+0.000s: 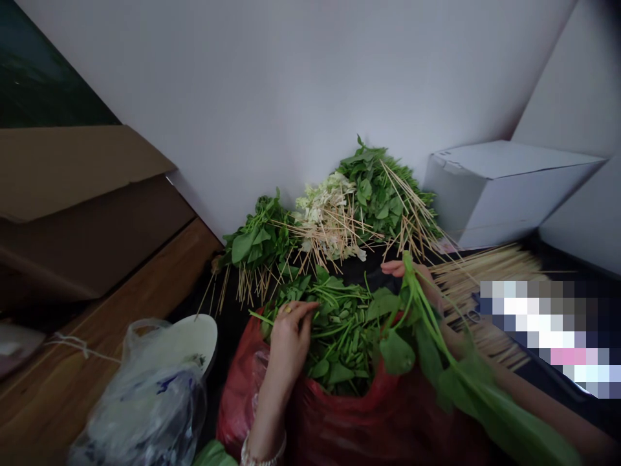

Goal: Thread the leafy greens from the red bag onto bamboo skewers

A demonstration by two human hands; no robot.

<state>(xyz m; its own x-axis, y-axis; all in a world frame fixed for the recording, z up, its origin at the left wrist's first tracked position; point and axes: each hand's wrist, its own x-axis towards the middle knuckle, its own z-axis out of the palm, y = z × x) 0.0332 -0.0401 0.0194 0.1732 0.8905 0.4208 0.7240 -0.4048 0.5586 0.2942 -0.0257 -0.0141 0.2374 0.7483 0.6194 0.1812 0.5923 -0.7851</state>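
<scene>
A red plastic bag (339,421) in front of me is full of leafy green stalks (339,323). My left hand (290,336), wearing a ring and a bracelet, reaches into the greens with fingers curled down on the stalks. My right hand (412,275) is mostly hidden behind a long green stalk with leaves (436,362) that it holds up over the bag's right side. Behind the bag lie piles of skewered greens (383,194) and skewered white vegetable (325,213) on wooden sticks.
A bundle of bare bamboo skewers (485,272) lies at the right. A white box (504,188) stands in the far right corner. A clear plastic bag (145,395) and a white plate (194,336) sit at the left on wooden flooring, near a brown cardboard box (82,207).
</scene>
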